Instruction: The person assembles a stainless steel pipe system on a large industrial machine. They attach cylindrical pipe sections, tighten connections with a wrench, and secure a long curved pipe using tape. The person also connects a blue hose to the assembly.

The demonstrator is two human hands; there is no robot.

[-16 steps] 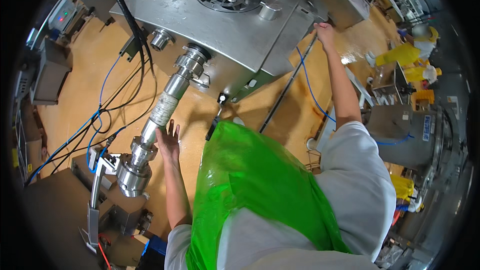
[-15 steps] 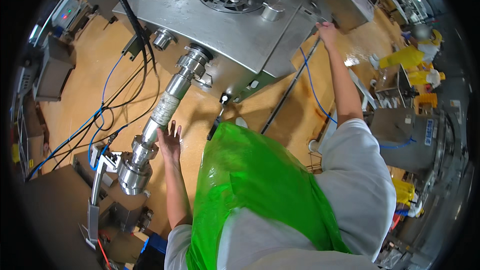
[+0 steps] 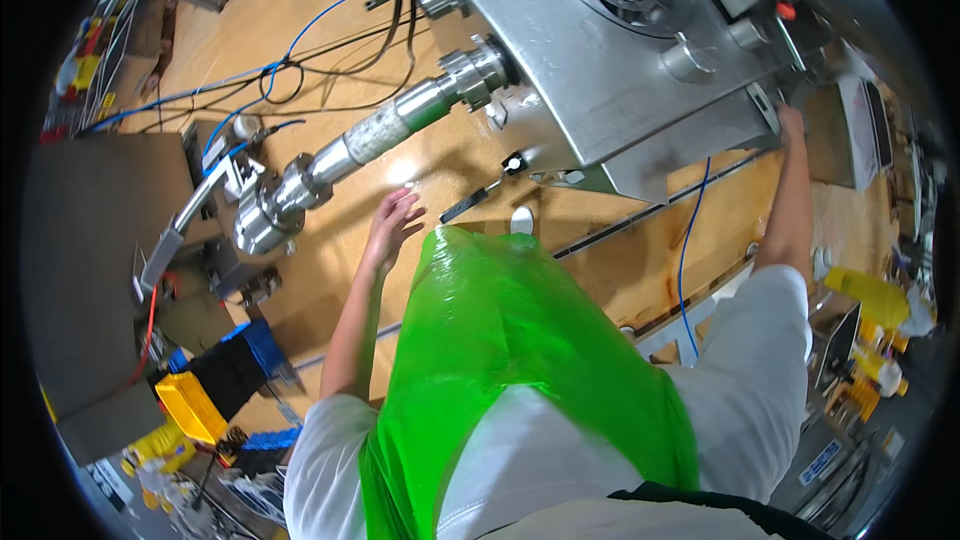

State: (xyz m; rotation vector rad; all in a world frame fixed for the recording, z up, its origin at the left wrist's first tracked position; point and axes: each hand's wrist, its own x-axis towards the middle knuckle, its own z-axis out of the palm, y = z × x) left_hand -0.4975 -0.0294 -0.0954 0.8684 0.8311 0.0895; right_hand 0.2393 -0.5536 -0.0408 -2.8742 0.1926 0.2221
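My left hand (image 3: 393,228) is in the air below the steel pipe (image 3: 375,136), apart from it, its fingers loosely spread with nothing in them. The pipe runs from a stainless-steel machine (image 3: 610,90) down to a round metal end fitting (image 3: 268,215) at the left. Stretched far out, my right hand (image 3: 791,127) is at the machine's right edge, beside a flat metal latch (image 3: 764,107). Its fingers are mostly hidden there, so their grip cannot be made out. A black-handled lever (image 3: 465,205) sticks out from the machine's front, near my green apron (image 3: 500,320).
Black cables (image 3: 400,0) and a blue hose (image 3: 686,250) hang over the tan floor. A dark drain strip (image 3: 610,230) crosses it. At the left are a grey cabinet (image 3: 110,240) and a yellow bin (image 3: 190,407). People in yellow aprons (image 3: 868,295) are at the right.
My left hand has come away from the pipe. My view has turned, so the machine now appears further right and tilted. My right hand is still at the machine's right edge.
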